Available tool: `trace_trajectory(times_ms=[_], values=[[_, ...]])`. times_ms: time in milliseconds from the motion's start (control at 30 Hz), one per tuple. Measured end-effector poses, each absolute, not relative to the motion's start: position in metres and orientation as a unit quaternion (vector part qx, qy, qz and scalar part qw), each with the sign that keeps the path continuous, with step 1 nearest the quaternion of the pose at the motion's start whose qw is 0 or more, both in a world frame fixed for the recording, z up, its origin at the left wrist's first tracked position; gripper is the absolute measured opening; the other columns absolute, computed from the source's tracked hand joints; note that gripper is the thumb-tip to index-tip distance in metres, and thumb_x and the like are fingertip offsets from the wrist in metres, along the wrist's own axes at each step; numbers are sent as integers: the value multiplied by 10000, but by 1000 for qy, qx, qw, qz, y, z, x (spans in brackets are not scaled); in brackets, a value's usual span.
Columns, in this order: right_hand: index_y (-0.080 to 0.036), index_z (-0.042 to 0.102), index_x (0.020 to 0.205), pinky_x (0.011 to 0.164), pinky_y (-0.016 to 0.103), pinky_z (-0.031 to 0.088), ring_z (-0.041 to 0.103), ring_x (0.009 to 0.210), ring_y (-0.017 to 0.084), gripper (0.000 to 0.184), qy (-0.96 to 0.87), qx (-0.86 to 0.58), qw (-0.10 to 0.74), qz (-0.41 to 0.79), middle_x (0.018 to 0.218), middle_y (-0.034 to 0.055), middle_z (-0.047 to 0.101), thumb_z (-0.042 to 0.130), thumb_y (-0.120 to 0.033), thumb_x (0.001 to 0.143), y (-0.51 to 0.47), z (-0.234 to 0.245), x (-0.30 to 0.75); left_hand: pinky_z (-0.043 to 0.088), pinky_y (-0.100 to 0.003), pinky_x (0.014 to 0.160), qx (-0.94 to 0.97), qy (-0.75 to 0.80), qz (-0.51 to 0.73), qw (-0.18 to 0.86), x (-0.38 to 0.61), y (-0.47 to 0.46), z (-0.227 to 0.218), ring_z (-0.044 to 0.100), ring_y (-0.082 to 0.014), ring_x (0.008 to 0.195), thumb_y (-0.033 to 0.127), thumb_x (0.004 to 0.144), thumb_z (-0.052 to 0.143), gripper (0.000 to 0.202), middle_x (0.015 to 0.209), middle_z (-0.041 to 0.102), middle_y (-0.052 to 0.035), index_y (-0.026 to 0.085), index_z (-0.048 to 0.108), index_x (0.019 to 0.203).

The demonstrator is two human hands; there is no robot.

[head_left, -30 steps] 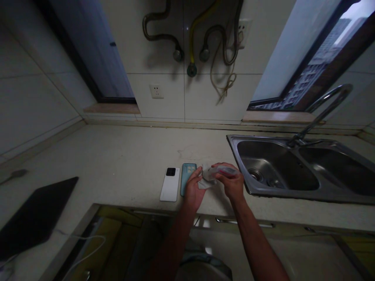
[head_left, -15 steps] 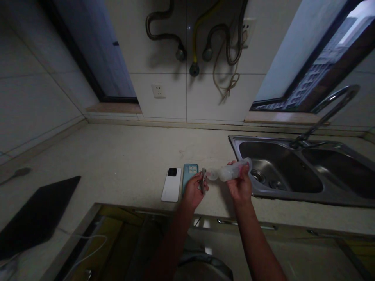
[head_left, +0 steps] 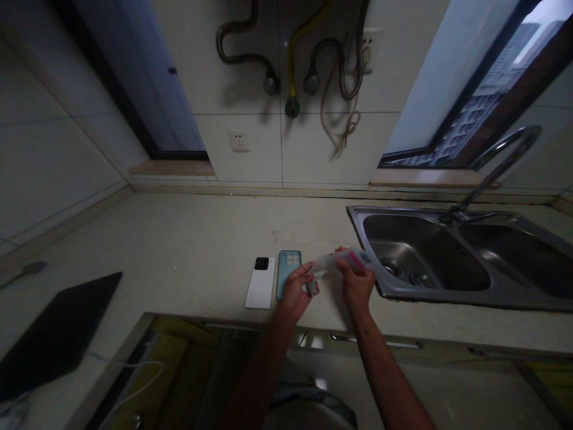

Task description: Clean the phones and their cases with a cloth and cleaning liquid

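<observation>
Clear plastic with a pink patch near one end: that is the packet (head_left: 339,261) you hold just above the counter (head_left: 188,251), close to its front edge and just left of the sink (head_left: 447,300). Your two forearms rise from the bottom of the view and draw together, wrists bent so that the palms face each other. Your left hand (head_left: 293,294) is curled, its fingers (head_left: 305,273) pinched on the packet's left end, where a small pale bit hangs below the thumb; the light is too dim to tell whether that bit belongs to the packet. Your right hand (head_left: 358,286) grips the packet from beneath, its fingers (head_left: 345,270) clenched about the middle, so the pink end pokes out toward the sink's rim. By count: one packet, two hands on it, two phones, one sink with two basins, one tap (head_left: 492,173). The phones lie camera side up, side by side on the counter just left of your left hand: a white phone (head_left: 259,283) and a teal phone (head_left: 287,269), the teal one nearer you and partly hidden by your fingers. The packet looks crumpled and translucent and lies roughly level; its contents are too blurred to make out. Well apart, at the far left, one black board (head_left: 54,334) lies on the counter.
</observation>
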State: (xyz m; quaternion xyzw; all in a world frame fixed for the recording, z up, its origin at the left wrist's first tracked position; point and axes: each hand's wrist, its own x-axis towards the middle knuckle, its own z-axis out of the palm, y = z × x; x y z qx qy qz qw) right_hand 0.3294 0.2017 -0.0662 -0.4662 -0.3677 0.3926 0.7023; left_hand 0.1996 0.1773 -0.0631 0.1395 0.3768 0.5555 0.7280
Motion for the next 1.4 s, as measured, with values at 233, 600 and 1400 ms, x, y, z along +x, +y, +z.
trace_trajectory(times_ms=[233,600,1400], values=[[-150,704,1017,855,388,565,710,900,227,411,-378,-466,688,408,1033,115,756,826,-345,676,194,-87,321,257,-170,415,151,406,530,729,202,180,-58,414,-11,448,53,470,628,458,858,606,-4,143,629,919],[-156,734,939,828,416,566,707,856,248,364,-457,-470,658,371,940,100,759,818,-403,687,213,-61,346,352,-197,449,208,404,500,737,198,176,-51,535,-57,565,58,539,653,460,1208,618,-139,146,668,990],[-205,495,1312,1030,483,433,556,1188,254,619,-529,-479,675,188,1329,135,551,746,-406,783,212,-82,362,514,-361,839,188,439,632,610,174,160,-58,694,-271,1049,177,673,662,589,1358,610,-119,221,576,1254]])
